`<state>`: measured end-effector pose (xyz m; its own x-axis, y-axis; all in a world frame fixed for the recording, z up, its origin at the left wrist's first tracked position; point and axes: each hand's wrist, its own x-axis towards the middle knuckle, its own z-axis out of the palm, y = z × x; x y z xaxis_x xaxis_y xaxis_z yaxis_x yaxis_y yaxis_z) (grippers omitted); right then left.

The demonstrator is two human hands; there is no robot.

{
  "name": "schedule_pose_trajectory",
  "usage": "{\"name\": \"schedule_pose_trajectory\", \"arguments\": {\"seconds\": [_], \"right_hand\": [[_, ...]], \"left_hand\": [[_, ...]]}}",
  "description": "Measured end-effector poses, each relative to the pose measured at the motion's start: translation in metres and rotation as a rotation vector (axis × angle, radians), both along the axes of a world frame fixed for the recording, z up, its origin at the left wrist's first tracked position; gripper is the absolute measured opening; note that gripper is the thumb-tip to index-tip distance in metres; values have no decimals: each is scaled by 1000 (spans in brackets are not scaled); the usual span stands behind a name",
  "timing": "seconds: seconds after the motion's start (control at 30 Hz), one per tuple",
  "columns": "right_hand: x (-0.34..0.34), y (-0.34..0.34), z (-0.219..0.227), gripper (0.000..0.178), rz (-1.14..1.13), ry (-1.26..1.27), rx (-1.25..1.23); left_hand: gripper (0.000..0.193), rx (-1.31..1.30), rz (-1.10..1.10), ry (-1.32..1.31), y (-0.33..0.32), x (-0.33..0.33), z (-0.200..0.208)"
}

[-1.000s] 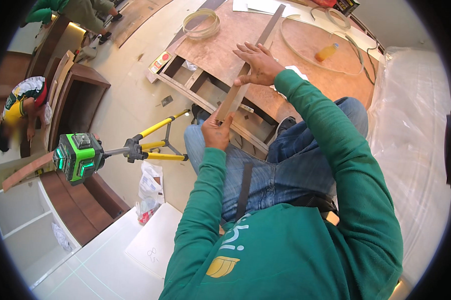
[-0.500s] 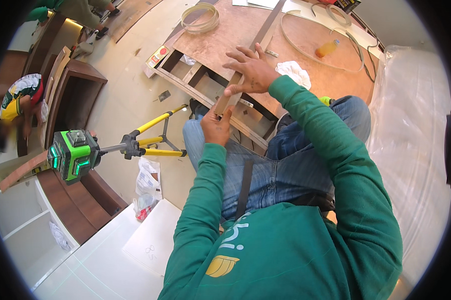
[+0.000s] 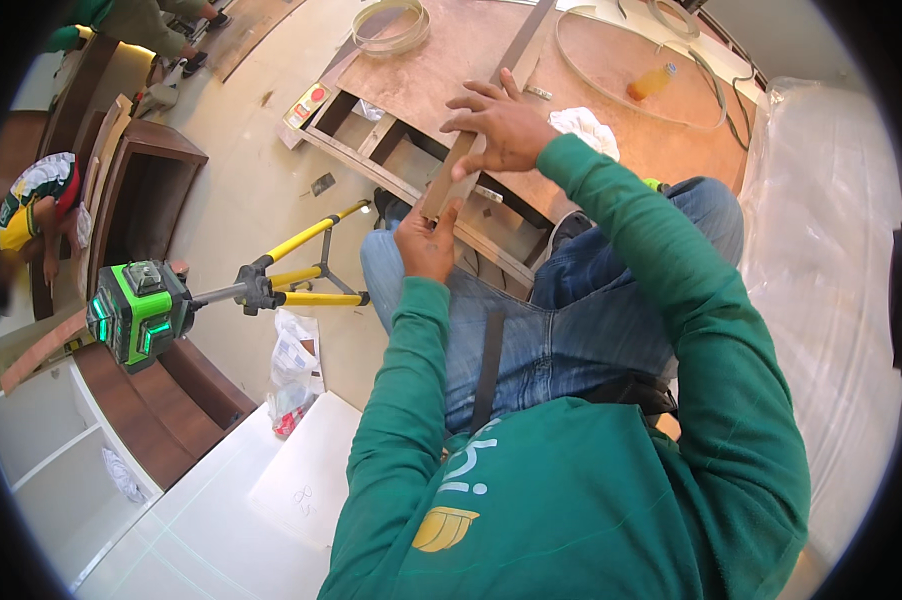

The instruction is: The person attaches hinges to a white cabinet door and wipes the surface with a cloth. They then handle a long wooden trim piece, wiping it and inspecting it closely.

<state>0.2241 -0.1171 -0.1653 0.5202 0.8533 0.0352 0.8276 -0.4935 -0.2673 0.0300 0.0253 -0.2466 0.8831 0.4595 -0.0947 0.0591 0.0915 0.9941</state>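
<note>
A long, narrow brown wooden strip (image 3: 519, 58) runs from my lap up over the wooden panel. My left hand (image 3: 428, 243) grips its near end, thumb on top and the other fingers mostly hidden beneath. Farther along, my right hand (image 3: 506, 130) lies across the strip with its fingers spread and its thumb at the strip's right edge. Below both hands is an open wooden frame (image 3: 411, 190) with several compartments, in front of my crossed legs.
A laser level (image 3: 139, 312) on a yellow tripod (image 3: 306, 240) stands at left. Coiled edging (image 3: 391, 45), a white cloth (image 3: 583, 132) and a bottle of orange liquid (image 3: 651, 82) lie on the panel (image 3: 611, 75). Plastic wrap (image 3: 821, 250) covers the right side. Another person (image 3: 41, 210) bends at far left.
My right hand has shifted slightly up the strip, away from my left hand, baring more of the near end. My left hand has moved a little left and nearer.
</note>
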Motion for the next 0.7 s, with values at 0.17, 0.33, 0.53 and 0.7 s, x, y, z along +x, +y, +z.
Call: {"name": "schedule_pose_trajectory", "arguments": {"seconds": [0.17,0.33,0.53,0.7], "right_hand": [[33,0,-4,77,49,191,18],[23,6,-6,83,-65,185,19],[13,5,1,89,-53,149,9],[53,7,-4,45,-82,282,149]], "left_hand": [[40,9,1,39,4,2,3],[39,50,0,24,4,0,-3],[37,-61,11,-7,-1,-1,6],[35,-64,-1,16,6,3,7]]}}
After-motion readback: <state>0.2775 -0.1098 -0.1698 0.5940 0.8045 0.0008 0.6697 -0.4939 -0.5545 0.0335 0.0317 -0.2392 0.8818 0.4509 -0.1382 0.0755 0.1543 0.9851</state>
